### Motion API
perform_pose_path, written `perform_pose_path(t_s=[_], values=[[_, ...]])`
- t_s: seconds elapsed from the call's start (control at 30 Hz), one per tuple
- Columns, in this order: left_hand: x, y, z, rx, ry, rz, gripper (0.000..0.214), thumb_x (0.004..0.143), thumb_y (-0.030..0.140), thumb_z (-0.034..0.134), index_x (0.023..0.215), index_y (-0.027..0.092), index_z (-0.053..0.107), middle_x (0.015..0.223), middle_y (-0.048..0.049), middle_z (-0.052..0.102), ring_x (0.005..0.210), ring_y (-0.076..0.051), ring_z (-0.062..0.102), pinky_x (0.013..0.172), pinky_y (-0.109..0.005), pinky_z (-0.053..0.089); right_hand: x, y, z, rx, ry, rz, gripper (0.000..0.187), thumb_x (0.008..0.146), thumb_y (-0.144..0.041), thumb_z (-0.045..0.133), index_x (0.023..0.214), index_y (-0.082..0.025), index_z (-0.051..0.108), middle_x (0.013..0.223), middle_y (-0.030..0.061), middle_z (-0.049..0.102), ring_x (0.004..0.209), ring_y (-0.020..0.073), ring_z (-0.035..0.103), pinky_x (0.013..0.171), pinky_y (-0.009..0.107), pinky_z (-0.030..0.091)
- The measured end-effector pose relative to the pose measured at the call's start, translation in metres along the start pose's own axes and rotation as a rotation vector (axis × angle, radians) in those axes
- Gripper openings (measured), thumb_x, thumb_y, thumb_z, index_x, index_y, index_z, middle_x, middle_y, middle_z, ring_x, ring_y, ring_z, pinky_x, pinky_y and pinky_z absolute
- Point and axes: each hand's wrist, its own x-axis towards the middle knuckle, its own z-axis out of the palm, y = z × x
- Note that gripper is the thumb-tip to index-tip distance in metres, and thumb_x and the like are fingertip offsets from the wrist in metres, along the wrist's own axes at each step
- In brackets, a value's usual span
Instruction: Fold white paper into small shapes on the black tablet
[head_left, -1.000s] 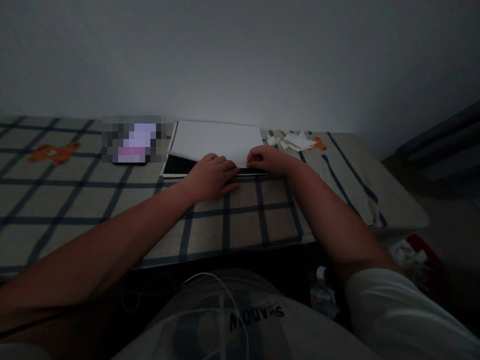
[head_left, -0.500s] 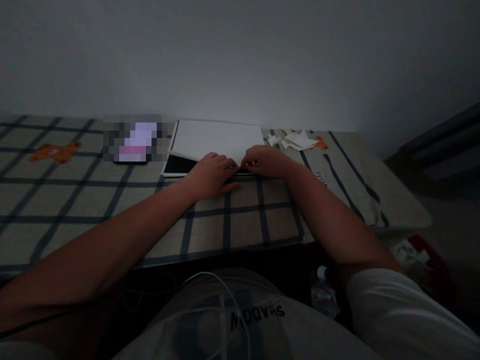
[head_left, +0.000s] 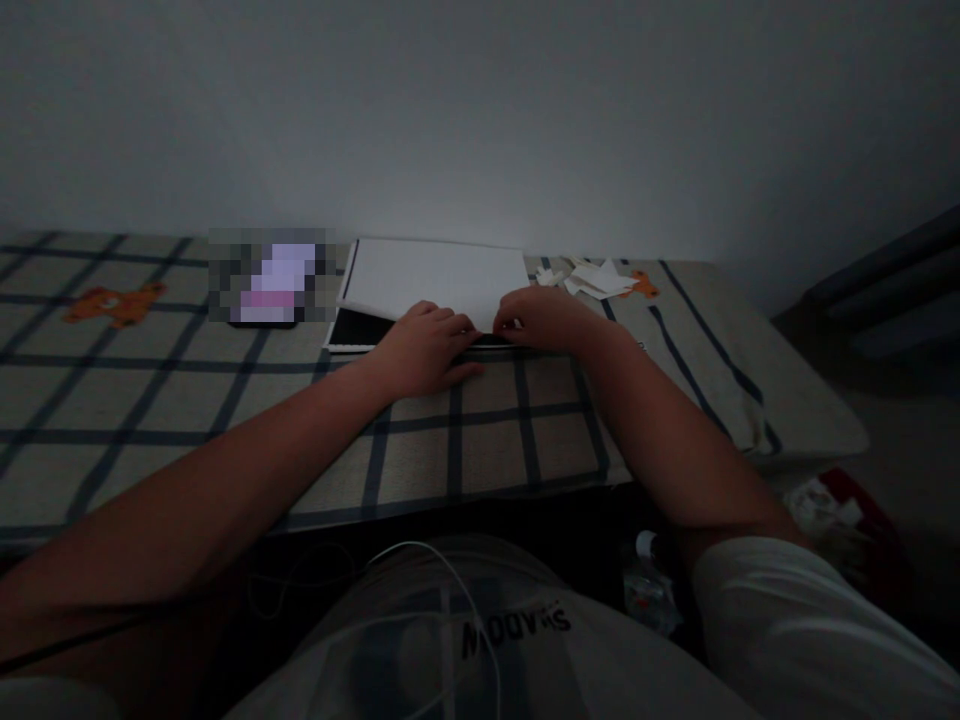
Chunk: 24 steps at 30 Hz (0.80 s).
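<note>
A white sheet of paper (head_left: 435,272) lies over a flat black piece with a white border (head_left: 360,328), close to the wall. Its near edge stands a little off the black surface at the left. My left hand (head_left: 427,350) rests at that near edge, fingers bent forward over it and thumb spread apart on the cloth. Just right of it, my right hand (head_left: 541,318) is closed in a pinch at the sheet's near edge, its fingertips partly hidden. The light is dim, so what lies between the fingertips is hard to see.
A checked cloth (head_left: 285,400) covers the table. At the left lies a phone with a blurred screen (head_left: 277,285). White paper scraps (head_left: 600,280) lie right of the sheet. Below the table are a plastic bottle (head_left: 649,590), a white cable (head_left: 427,548) and a red container (head_left: 855,500).
My right hand has shifted slightly to the right along the near edge, away from my left hand. The left hand has stayed almost still.
</note>
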Motion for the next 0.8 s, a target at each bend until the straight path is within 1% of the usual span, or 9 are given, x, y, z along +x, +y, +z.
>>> perform_pose_path(t_s=[0.13,0.27,0.33,0.4,0.47,0.6,0.8], values=[[0.0,0.001,-0.001,-0.008,-0.009,-0.007,0.049,0.101,0.056,0.046,0.13,0.023,0.066,0.122,-0.0098,0.07,0.107,-0.028,0.063,0.09,-0.041,0.039,-0.003,-0.002,-0.006,0.001,-0.021,0.029,0.023,0.084,-0.016,0.062,0.094,-0.022,0.082,0.095,0.0072,0.076,0.086,0.021,0.061,0.077,0.033,0.04],[-0.001,0.001,0.0,-0.005,-0.001,0.007,0.051,0.102,0.056,0.043,0.137,0.024,0.062,0.123,-0.0105,0.069,0.108,-0.029,0.061,0.088,-0.041,0.039,-0.004,-0.003,-0.008,0.005,-0.031,0.055,0.021,0.084,-0.018,0.064,0.091,-0.022,0.083,0.091,0.0073,0.076,0.084,0.0208,0.061,0.076,0.033,0.039],[0.0,0.001,0.001,0.001,0.007,0.021,0.052,0.102,0.056,0.042,0.138,0.024,0.061,0.122,-0.0108,0.068,0.108,-0.03,0.059,0.088,-0.042,0.039,-0.003,-0.003,-0.006,0.011,-0.025,0.059,0.02,0.084,-0.019,0.063,0.091,-0.021,0.082,0.089,0.0071,0.076,0.082,0.0203,0.061,0.075,0.032,0.039],[0.001,0.0,0.001,0.016,0.014,0.026,0.054,0.102,0.057,0.042,0.137,0.022,0.062,0.121,-0.012,0.067,0.108,-0.031,0.059,0.087,-0.043,0.039,-0.002,-0.002,-0.001,0.046,-0.002,0.042,0.021,0.085,-0.02,0.061,0.092,-0.02,0.081,0.089,0.0068,0.076,0.082,0.0196,0.061,0.074,0.031,0.038],[0.002,0.001,0.001,0.029,0.014,0.019,0.056,0.102,0.059,0.042,0.135,0.019,0.063,0.119,-0.0135,0.066,0.108,-0.032,0.058,0.087,-0.043,0.039,0.0,0.0,0.005,0.12,0.02,0.022,0.022,0.088,-0.02,0.058,0.096,-0.018,0.079,0.09,0.0066,0.075,0.081,0.0182,0.06,0.073,0.03,0.038],[0.004,0.003,0.001,0.026,0.001,-0.008,0.057,0.101,0.061,0.042,0.134,0.021,0.063,0.119,-0.0139,0.066,0.11,-0.032,0.057,0.088,-0.043,0.038,0.005,0.005,0.015,0.25,0.038,0.044,0.022,0.089,-0.018,0.056,0.104,-0.015,0.072,0.087,0.0063,0.072,0.076,0.0161,0.058,0.071,0.028,0.038],[0.004,0.004,0.0,0.021,0.012,-0.034,0.053,0.1,0.06,0.045,0.128,0.02,0.065,0.116,-0.0134,0.067,0.109,-0.032,0.059,0.088,-0.043,0.038,0.006,0.008,0.014,0.284,0.019,0.025,0.019,0.086,-0.014,0.053,0.098,-0.016,0.068,0.084,0.0046,0.068,0.075,0.0158,0.054,0.071,0.027,0.037]])
